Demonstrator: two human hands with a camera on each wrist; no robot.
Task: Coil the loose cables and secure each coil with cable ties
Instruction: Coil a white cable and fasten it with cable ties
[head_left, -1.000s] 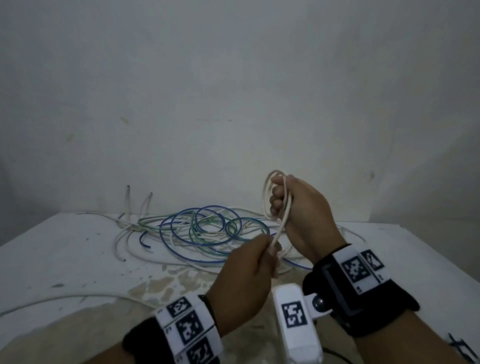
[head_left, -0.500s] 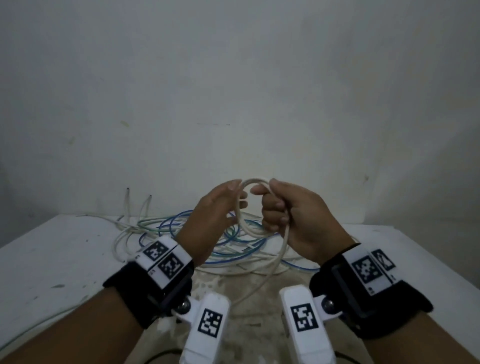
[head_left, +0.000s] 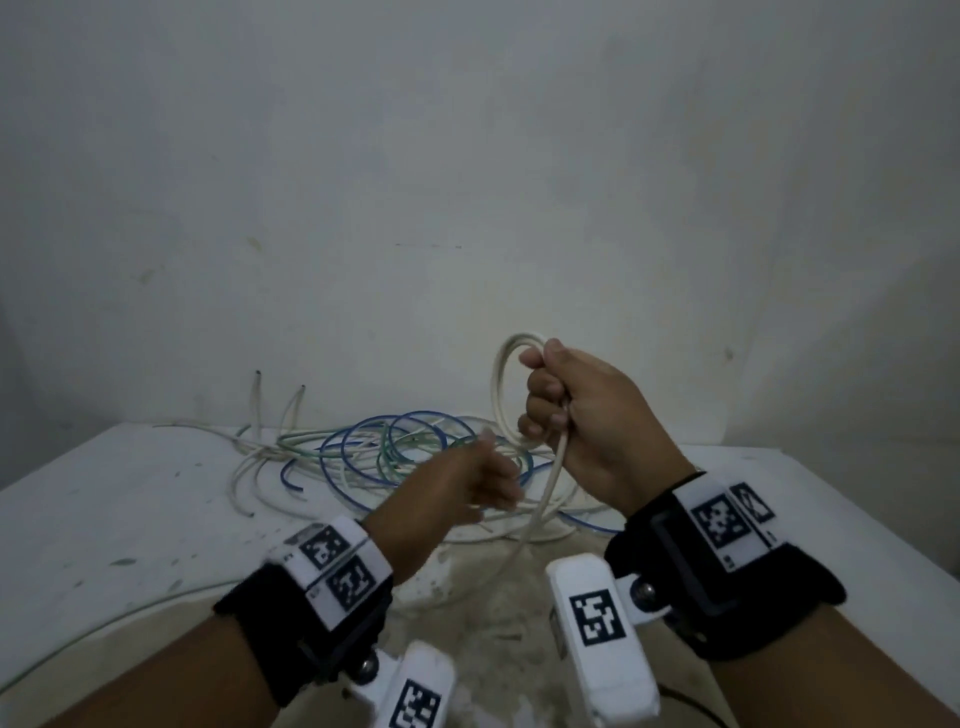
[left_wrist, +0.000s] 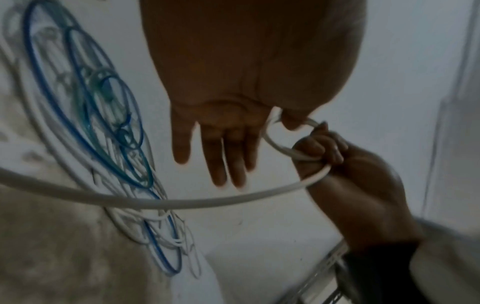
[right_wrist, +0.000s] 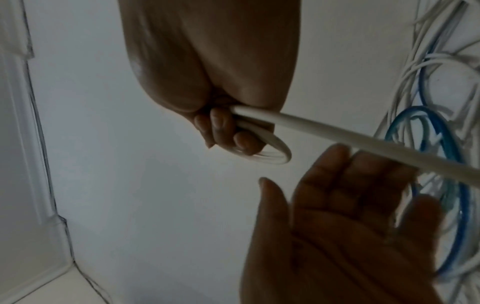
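Observation:
My right hand (head_left: 550, 400) is raised above the table and grips a small coil of white cable (head_left: 501, 389), seen also as the coil (right_wrist: 270, 152) in the right wrist view. The cable's loose tail (head_left: 540, 514) hangs from the fist down to the table and runs off to the left. My left hand (head_left: 483, 483) is lower and to the left, fingers (left_wrist: 223, 164) straight and spread, holding nothing; it is blurred. The tail (left_wrist: 182, 202) crosses just below those fingers without touching them.
A tangle of blue, green and white cables (head_left: 395, 452) lies on the white table (head_left: 130, 509) behind my hands, near the wall. Two cable ends (head_left: 257, 395) stick up at the back left. The table's near middle is stained. No cable ties are visible.
My left hand let go of the loop at the coil, dropped down and to the left, and opened. My right hand kept its grip on the coil and stayed raised.

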